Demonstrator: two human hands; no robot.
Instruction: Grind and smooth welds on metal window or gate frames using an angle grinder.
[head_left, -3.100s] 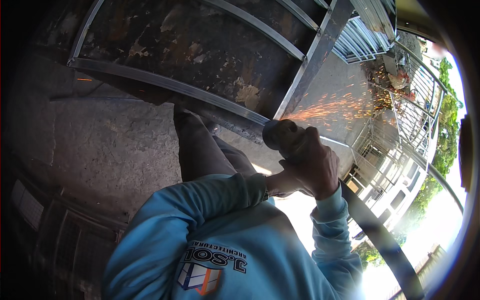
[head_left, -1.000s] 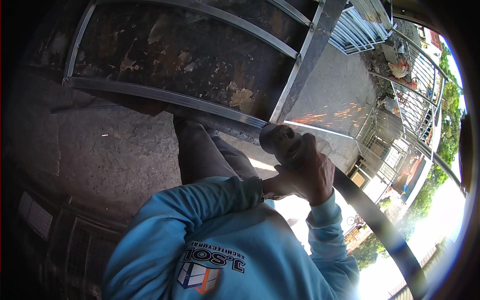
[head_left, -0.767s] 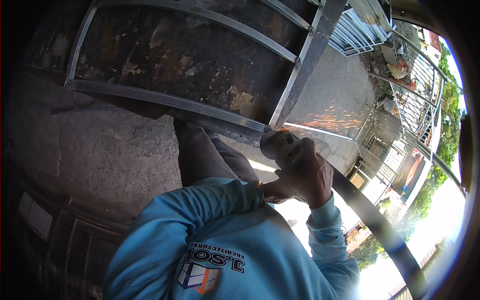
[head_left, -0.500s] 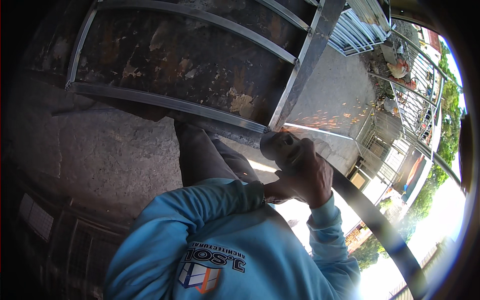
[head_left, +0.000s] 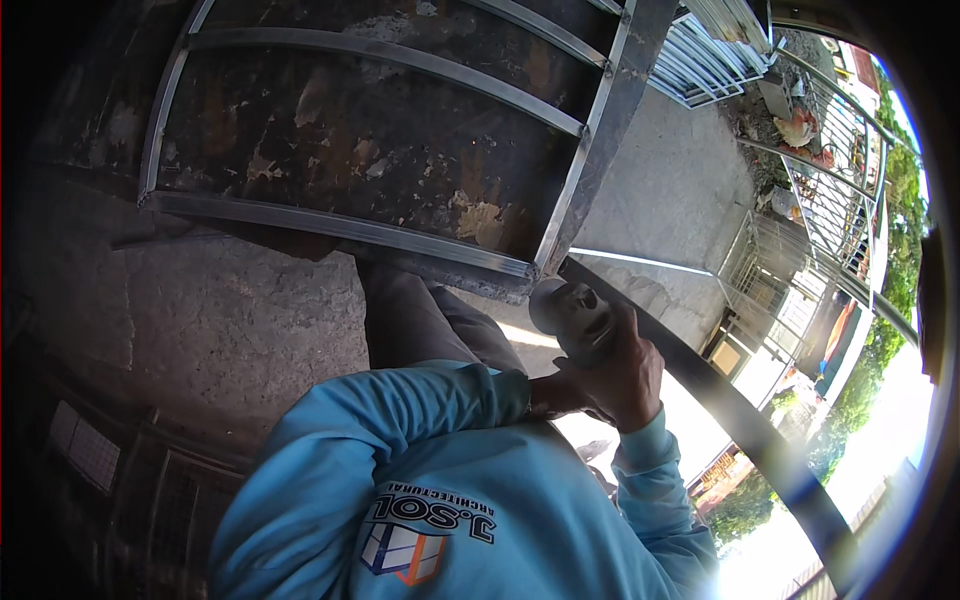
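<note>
An angle grinder is gripped in front of me, its round disc end just below the near right corner of a welded metal frame. A small gap seems to part the two. My right hand is wrapped round the grinder's body. My left hand, reaching across from the left, is closed against the grinder beneath the right hand; its fingers are mostly hidden. The frame's square tubes lie over a dark, stained tabletop with peeling patches.
A dark flat bar runs diagonally past my right arm. Silvery tube frames are stacked at the far right. Railings and a wire cage stand beyond the concrete floor. A thin bright strip lies on it.
The orange sparks flying to the right have stopped. Both hands have drawn the grinder slightly down and right, away from the frame's corner.
</note>
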